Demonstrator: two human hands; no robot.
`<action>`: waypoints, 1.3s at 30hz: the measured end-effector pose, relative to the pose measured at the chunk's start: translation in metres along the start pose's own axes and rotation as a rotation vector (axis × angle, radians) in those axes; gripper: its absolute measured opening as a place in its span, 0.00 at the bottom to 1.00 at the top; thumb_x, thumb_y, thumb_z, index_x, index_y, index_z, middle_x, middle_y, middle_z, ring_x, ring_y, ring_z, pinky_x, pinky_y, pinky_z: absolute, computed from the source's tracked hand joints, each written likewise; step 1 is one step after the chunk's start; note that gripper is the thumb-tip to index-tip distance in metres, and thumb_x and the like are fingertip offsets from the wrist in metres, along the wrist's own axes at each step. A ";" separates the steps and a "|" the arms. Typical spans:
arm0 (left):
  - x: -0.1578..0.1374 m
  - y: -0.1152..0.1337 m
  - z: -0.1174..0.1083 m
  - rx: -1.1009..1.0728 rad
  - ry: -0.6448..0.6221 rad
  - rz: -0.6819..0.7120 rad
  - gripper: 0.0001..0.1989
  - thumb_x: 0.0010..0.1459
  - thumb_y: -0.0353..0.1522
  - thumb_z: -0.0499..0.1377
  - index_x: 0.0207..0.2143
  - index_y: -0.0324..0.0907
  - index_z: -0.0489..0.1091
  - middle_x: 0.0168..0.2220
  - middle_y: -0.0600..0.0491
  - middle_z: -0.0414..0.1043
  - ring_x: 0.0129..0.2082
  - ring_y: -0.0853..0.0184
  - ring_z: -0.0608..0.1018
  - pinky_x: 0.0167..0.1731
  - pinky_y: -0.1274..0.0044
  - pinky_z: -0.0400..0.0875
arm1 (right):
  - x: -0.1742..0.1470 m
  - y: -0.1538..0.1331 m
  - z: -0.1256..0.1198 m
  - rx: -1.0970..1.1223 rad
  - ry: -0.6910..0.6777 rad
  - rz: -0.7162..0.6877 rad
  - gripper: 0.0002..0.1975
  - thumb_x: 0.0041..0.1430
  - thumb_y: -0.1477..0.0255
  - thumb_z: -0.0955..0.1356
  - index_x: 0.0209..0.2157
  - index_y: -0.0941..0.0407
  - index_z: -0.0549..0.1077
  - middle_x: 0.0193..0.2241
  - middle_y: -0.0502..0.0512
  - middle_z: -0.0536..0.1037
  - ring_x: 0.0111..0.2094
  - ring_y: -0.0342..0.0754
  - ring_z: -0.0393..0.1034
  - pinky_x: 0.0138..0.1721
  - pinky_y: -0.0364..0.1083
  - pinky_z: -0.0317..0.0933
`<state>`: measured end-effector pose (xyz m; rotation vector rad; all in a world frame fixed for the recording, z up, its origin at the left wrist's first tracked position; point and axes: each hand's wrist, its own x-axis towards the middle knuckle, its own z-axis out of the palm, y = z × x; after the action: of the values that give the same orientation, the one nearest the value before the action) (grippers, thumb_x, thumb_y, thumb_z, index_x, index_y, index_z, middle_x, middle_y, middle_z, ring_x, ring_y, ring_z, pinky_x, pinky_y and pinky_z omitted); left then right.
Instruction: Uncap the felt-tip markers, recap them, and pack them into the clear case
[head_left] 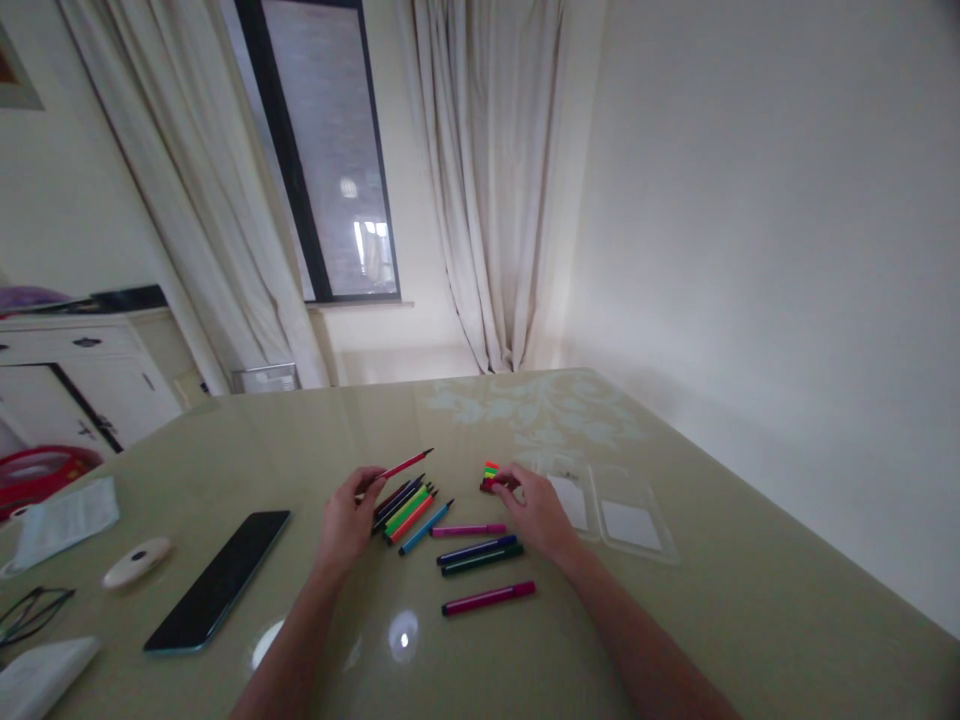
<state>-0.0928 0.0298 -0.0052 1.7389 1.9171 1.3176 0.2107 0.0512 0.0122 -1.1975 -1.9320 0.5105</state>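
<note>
My left hand (pixel 349 515) is closed around a red felt-tip marker (pixel 405 465), its cap off and its dark tip pointing up to the right. Just under it lies a row of uncapped markers, among them a green marker (pixel 406 510), an orange marker (pixel 412 518) and a blue marker (pixel 426 528). My right hand (pixel 529 497) pinches a small dark red marker cap (pixel 487 486) beside a cluster of bright caps (pixel 491 470). Nearer to me lie a capped pink marker (pixel 469 531), a dark blue marker (pixel 475 551), a dark green marker (pixel 482 560) and a magenta marker (pixel 488 599).
A clear plastic case (pixel 637 524) with white inserts lies open right of my right hand. On the left are a black phone (pixel 217 580), a white oval object (pixel 138 563), a face mask (pixel 67 522) and glasses (pixel 36 612). A wall borders the table's right side.
</note>
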 end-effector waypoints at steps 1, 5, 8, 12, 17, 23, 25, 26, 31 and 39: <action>-0.001 0.007 0.005 -0.103 -0.047 0.033 0.19 0.64 0.46 0.53 0.43 0.43 0.75 0.40 0.49 0.81 0.40 0.59 0.82 0.41 0.70 0.76 | 0.000 -0.002 -0.001 0.080 0.011 -0.011 0.06 0.65 0.70 0.68 0.40 0.54 0.77 0.38 0.54 0.83 0.37 0.49 0.75 0.42 0.47 0.65; -0.013 0.030 0.022 -0.253 -0.187 0.081 0.17 0.62 0.46 0.58 0.42 0.44 0.77 0.40 0.50 0.82 0.40 0.59 0.82 0.43 0.69 0.76 | 0.001 -0.012 -0.005 0.220 0.079 -0.053 0.07 0.65 0.67 0.68 0.40 0.53 0.78 0.37 0.53 0.84 0.35 0.48 0.76 0.39 0.45 0.66; -0.019 0.037 0.024 -0.287 -0.208 0.068 0.16 0.63 0.44 0.59 0.43 0.44 0.77 0.41 0.50 0.82 0.41 0.59 0.82 0.44 0.68 0.75 | 0.001 -0.015 -0.007 0.252 0.098 -0.058 0.07 0.65 0.68 0.68 0.40 0.53 0.78 0.37 0.54 0.83 0.35 0.47 0.76 0.37 0.44 0.66; -0.019 0.036 0.022 -0.303 -0.219 0.059 0.15 0.63 0.44 0.60 0.43 0.44 0.78 0.41 0.50 0.82 0.41 0.59 0.82 0.44 0.68 0.75 | 0.000 -0.015 -0.007 0.259 0.107 -0.074 0.07 0.65 0.68 0.68 0.40 0.54 0.79 0.38 0.54 0.83 0.35 0.47 0.76 0.35 0.44 0.66; -0.018 0.035 0.022 -0.291 -0.234 0.065 0.16 0.63 0.45 0.60 0.42 0.44 0.78 0.42 0.49 0.82 0.41 0.59 0.82 0.44 0.68 0.76 | 0.000 -0.015 -0.007 0.228 0.139 -0.096 0.08 0.65 0.68 0.68 0.41 0.53 0.79 0.38 0.54 0.83 0.36 0.48 0.76 0.37 0.45 0.66; -0.020 0.040 0.023 -0.286 -0.260 0.103 0.17 0.63 0.45 0.59 0.43 0.44 0.78 0.41 0.49 0.82 0.41 0.58 0.81 0.44 0.67 0.76 | 0.000 -0.014 -0.007 0.242 0.094 -0.086 0.08 0.64 0.67 0.69 0.38 0.53 0.81 0.37 0.55 0.83 0.37 0.48 0.75 0.39 0.45 0.67; -0.022 0.042 0.024 -0.295 -0.270 0.101 0.17 0.63 0.45 0.59 0.43 0.44 0.79 0.41 0.48 0.82 0.41 0.58 0.81 0.45 0.66 0.76 | 0.000 -0.013 -0.008 0.269 0.057 -0.065 0.09 0.64 0.65 0.69 0.38 0.53 0.82 0.37 0.55 0.84 0.37 0.49 0.76 0.41 0.47 0.68; -0.023 0.043 0.024 -0.302 -0.267 0.092 0.16 0.62 0.44 0.59 0.42 0.44 0.79 0.41 0.48 0.82 0.41 0.57 0.82 0.46 0.66 0.75 | 0.000 -0.013 -0.008 0.290 0.043 -0.048 0.09 0.64 0.65 0.69 0.37 0.53 0.82 0.37 0.55 0.84 0.37 0.50 0.76 0.42 0.48 0.68; -0.025 0.044 0.025 -0.327 -0.268 0.049 0.15 0.58 0.43 0.62 0.39 0.43 0.80 0.38 0.48 0.83 0.40 0.56 0.83 0.44 0.66 0.76 | 0.000 -0.014 -0.010 0.360 0.000 0.006 0.09 0.60 0.65 0.71 0.36 0.54 0.83 0.33 0.55 0.85 0.36 0.51 0.78 0.41 0.49 0.71; -0.036 0.055 0.035 0.017 -0.379 0.288 0.13 0.65 0.40 0.57 0.41 0.45 0.79 0.41 0.47 0.80 0.43 0.56 0.79 0.46 0.66 0.71 | 0.000 -0.011 -0.007 0.225 -0.111 -0.012 0.09 0.64 0.68 0.68 0.37 0.55 0.82 0.35 0.55 0.84 0.37 0.51 0.78 0.40 0.47 0.69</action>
<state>-0.0222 0.0076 0.0015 2.1513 1.5183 0.9598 0.2101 0.0459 0.0242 -1.0317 -1.9141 0.7808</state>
